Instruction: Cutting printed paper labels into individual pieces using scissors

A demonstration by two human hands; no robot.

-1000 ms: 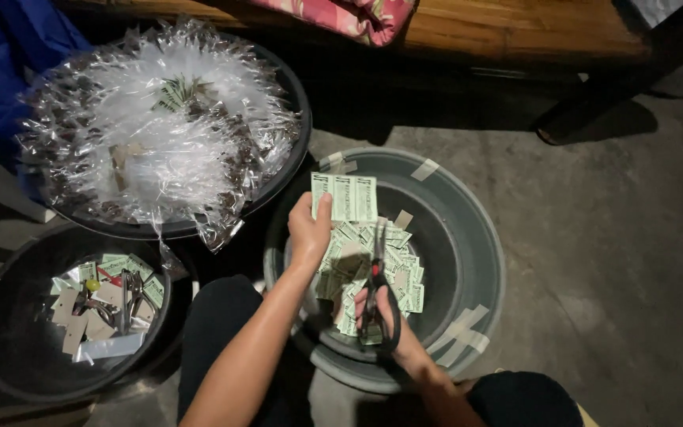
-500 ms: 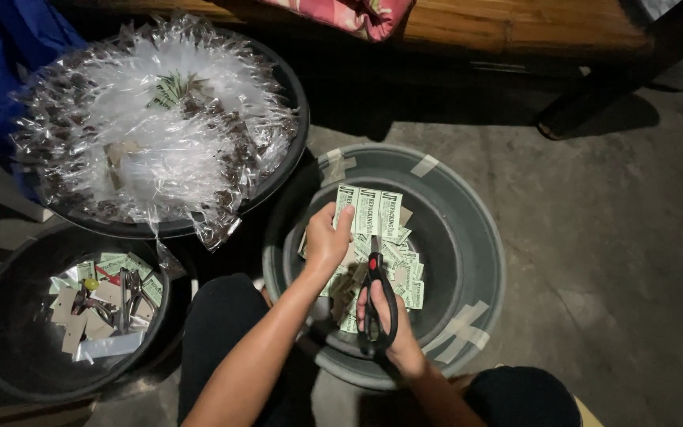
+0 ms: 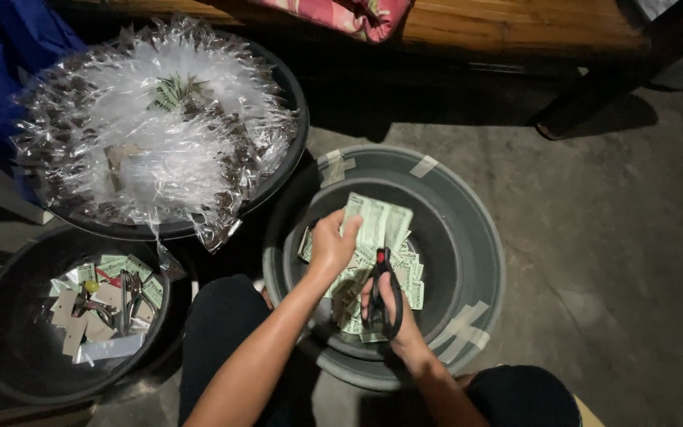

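Paper sheet (image 3: pixel 379 221), pale green and printed, is held over the grey basin (image 3: pixel 468 237) at centre frame. Left hand (image 3: pixel 332 245) is clenched on the sheet's left edge, thumb and fingers pinching it. Right hand (image 3: pixel 389 304) is closed through the handles of black scissors (image 3: pixel 381 289), blades pointing up toward the sheet's lower edge. Cut green slips (image 3: pixel 409 277) lie loose in the basin bottom beneath both hands.

Handling judgement: the sheet looks thin, light and limp; it would bend or tear if gripped hard, and is best pinched near an edge close to the cut line so it stays taut.

Upper left: a black basin (image 3: pixel 290 150) heaped with clear plastic bags (image 3: pixel 152 134). Lower left: a smaller black bucket (image 3: pixel 1 348) holding card tags (image 3: pixel 69 316) and odd scraps. Wooden bench (image 3: pixel 515 24) runs along the top.
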